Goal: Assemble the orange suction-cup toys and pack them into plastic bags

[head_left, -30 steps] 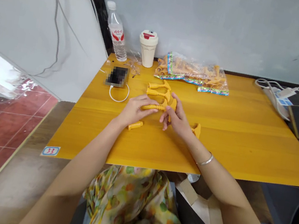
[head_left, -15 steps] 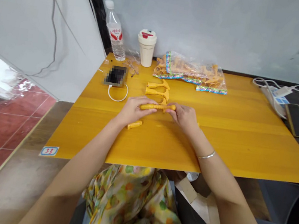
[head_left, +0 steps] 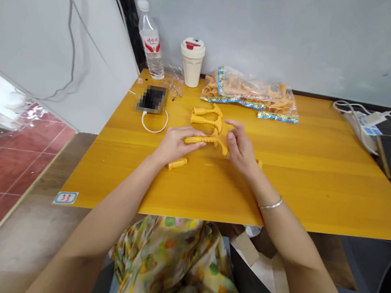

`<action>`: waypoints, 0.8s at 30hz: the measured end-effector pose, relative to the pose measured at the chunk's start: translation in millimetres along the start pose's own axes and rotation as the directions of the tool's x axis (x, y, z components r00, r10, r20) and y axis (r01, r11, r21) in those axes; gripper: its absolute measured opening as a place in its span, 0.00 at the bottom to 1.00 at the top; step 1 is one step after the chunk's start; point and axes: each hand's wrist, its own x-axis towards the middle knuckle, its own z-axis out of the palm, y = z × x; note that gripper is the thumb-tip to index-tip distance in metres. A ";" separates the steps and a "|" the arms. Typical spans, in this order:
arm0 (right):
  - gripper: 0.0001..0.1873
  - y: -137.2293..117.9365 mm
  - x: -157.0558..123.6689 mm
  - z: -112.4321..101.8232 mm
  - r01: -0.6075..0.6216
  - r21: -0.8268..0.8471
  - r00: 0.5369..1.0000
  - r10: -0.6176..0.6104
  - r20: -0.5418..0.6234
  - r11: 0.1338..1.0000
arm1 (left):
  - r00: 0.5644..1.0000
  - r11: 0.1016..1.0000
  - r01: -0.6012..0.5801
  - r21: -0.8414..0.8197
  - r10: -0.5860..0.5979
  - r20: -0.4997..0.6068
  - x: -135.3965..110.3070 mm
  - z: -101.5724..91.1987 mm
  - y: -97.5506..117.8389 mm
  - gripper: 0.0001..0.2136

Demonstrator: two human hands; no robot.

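Observation:
My left hand [head_left: 172,144] grips an orange plastic handle piece [head_left: 200,140] by its ribbed end, holding it level just above the yellow table [head_left: 310,174]. My right hand [head_left: 241,149] is at the piece's flared end, thumb and fingers pinched on it, index finger raised. Two like orange pieces [head_left: 207,117] lie side by side just beyond my hands. A short orange ribbed part [head_left: 177,164] lies on the table near my left wrist. Another orange part [head_left: 259,164] peeks out behind my right wrist.
A clear bag of orange parts [head_left: 251,96], a white cup [head_left: 191,61] and a water bottle [head_left: 150,40] stand along the far edge. A phone [head_left: 153,99] with a white cable lies at the left. A power strip and cables [head_left: 366,121] lie at the right edge.
My right hand closed over the flared end half a second ago; now its index finger has lifted and the hand has turned slightly. The left hand kept its grip in place.

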 end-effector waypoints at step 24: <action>0.41 -3.0 1.6 5.0 -0.002 -0.575 1.000 0.019 0.025 0.818 | 0.995 0.996 -0.086 -0.019 0.085 -0.051 -2.7 12.1 -3.5 0.12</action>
